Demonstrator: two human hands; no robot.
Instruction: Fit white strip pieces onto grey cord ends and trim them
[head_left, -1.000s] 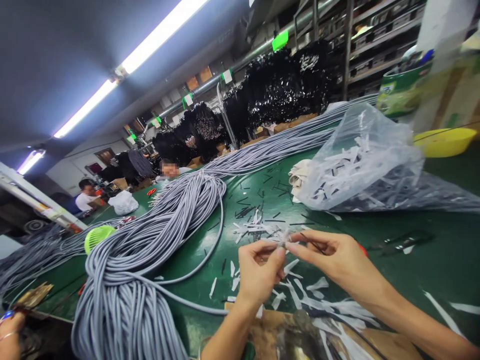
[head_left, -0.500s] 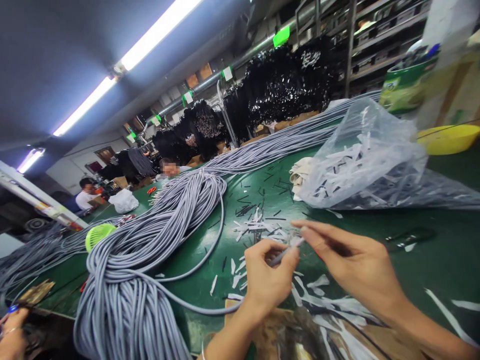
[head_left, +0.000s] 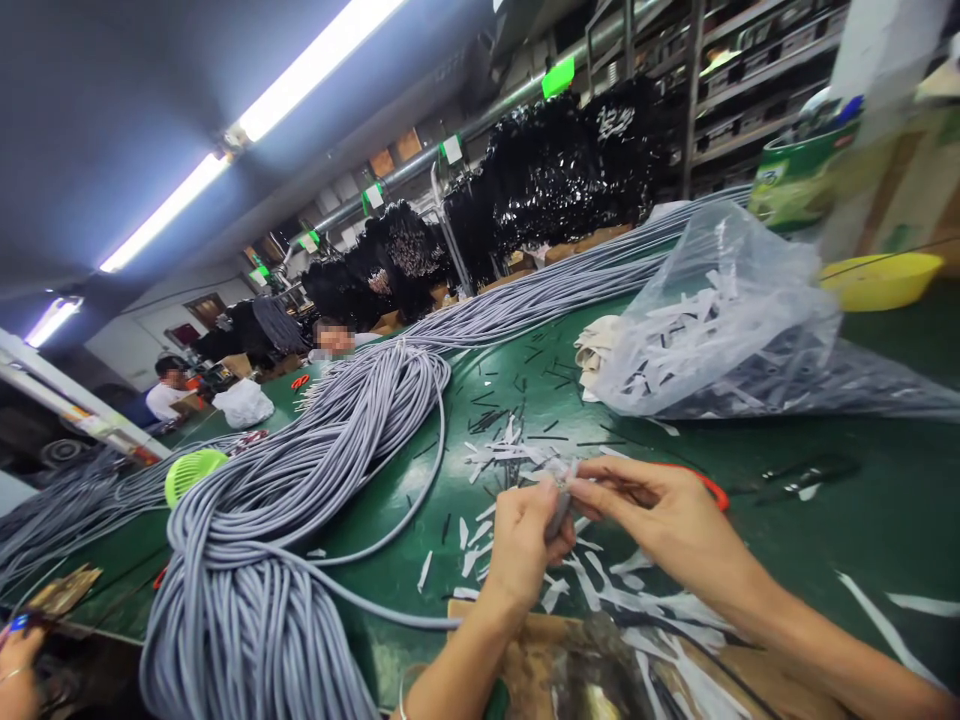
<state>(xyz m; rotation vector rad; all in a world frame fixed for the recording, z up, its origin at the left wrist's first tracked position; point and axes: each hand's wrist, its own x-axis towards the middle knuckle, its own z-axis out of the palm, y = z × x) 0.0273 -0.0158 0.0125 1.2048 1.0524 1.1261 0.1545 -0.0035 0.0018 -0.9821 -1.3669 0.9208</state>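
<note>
My left hand [head_left: 525, 535] is closed round the end of a grey cable [head_left: 560, 508], above the green table [head_left: 397, 570]. At that cable end, the fingertips of my right hand [head_left: 645, 500] pinch a small whitish piece; its exact shape is hard to make out. Both hands nearly touch. White strips [head_left: 517, 450] and short black pieces lie just beyond them, with more white strips beneath. A large bundle of grey cable [head_left: 300, 460] lies to the left, one loop running toward my left wrist.
A clear bag of white scraps [head_left: 720, 340] sits at the right beside a beige cloth [head_left: 598, 350]. Behind my right hand, a red-handled tool [head_left: 709, 484] shows. A yellow bowl [head_left: 881, 282] and green fan [head_left: 193, 474] are farther out. A person's hand [head_left: 21, 650] is lower left.
My right hand has moved left and down, closer to my left hand, which has turned its fingers round the cable end. The red handle has come into view. The view has shifted slightly.
</note>
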